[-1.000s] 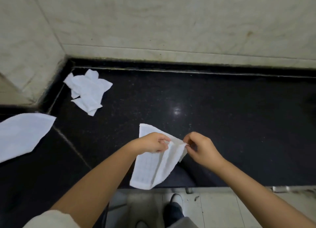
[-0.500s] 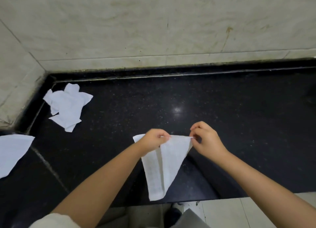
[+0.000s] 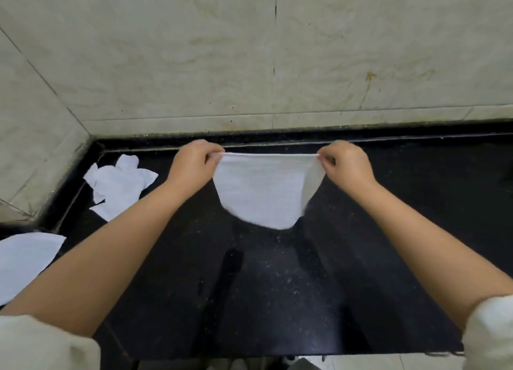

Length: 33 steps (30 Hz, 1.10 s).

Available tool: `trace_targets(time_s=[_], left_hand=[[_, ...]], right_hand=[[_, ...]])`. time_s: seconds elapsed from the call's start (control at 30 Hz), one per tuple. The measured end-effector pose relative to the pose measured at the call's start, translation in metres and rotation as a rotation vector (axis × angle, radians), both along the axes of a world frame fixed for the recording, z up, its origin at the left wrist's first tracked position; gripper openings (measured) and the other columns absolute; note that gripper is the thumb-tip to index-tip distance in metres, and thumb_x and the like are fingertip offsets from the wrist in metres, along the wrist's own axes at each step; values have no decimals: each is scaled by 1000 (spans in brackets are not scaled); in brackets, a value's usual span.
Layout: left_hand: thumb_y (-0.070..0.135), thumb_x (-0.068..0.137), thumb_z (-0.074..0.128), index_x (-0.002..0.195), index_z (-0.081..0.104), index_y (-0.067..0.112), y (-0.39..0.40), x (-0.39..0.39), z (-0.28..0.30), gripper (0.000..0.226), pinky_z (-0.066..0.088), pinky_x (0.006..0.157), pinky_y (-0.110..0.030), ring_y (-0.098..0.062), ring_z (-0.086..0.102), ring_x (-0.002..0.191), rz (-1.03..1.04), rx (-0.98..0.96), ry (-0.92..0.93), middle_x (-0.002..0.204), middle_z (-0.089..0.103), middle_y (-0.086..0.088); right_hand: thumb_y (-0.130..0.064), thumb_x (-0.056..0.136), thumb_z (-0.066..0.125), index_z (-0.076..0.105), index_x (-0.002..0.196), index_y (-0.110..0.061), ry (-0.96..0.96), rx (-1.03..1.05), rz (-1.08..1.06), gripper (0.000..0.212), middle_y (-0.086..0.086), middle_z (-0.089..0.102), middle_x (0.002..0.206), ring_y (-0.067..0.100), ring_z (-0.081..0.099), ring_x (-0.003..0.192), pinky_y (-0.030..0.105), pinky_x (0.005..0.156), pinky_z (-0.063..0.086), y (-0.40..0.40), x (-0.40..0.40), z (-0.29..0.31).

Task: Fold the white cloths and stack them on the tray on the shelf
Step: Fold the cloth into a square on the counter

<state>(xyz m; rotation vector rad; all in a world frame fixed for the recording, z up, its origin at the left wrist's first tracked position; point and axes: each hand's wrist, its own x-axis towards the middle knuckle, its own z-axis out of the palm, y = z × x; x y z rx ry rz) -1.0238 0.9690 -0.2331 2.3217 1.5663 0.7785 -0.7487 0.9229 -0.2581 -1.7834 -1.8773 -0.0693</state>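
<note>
A white cloth [image 3: 263, 192] hangs stretched between my two hands above the black stone counter [image 3: 277, 286]. My left hand [image 3: 194, 165] pinches its top left corner and my right hand [image 3: 347, 167] pinches its top right corner. The top edge is pulled taut and the cloth sags down in a rounded shape; its right side is folded over. A crumpled white cloth [image 3: 119, 185] lies at the back left of the counter. Another white cloth [image 3: 25, 261] lies flat at the left edge. No tray is in view.
Pale marble wall tiles [image 3: 249, 64] rise behind the counter and along the left, forming a corner at the back left. The counter's front edge runs along the bottom, with pale floor tiles [image 3: 361, 362] below it.
My hands have moved apart and up toward the wall, spreading the bunched cloth out so its top edge is taut. The view has tilted up toward the wall.
</note>
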Motion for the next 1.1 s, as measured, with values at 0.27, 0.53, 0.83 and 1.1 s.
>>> trace_targets(time_s=[0.27, 0.53, 0.83, 1.1], left_hand=[[14, 90, 53, 100, 72, 5, -28, -31, -57, 23, 47, 85, -33, -29, 63, 97, -184, -121, 176, 100, 70, -12], [11, 89, 58, 112, 66, 8, -67, -30, -109, 25, 46, 86, -22, -15, 60, 99, -519, -964, 574, 115, 65, -5], [5, 88, 50, 102, 67, 4, -39, -5, -129, 22, 41, 66, -12, -11, 54, 87, -279, -734, 309, 102, 65, -6], [11, 94, 43, 104, 67, 9, -20, 28, -164, 26, 49, 84, -32, -24, 60, 97, -229, -585, 477, 109, 63, -10]], right_hand=[[-5, 72, 59, 67, 69, -5, -114, -41, 223, 8, 16, 69, 68, 33, 67, 63, 38, 58, 56, -48, 0, -41], [-12, 83, 63, 67, 76, -25, 109, -1203, 379, 15, -13, 60, 71, -7, 54, 62, 11, 64, 40, -98, -9, -92], [-6, 85, 57, 65, 81, -13, 291, -1041, -33, 11, 6, 66, 78, 9, 61, 63, 12, 57, 46, -87, 8, -105], [-10, 87, 55, 71, 97, -7, 165, -766, -255, 19, 10, 67, 106, 24, 60, 102, 27, 85, 46, -91, 7, -139]])
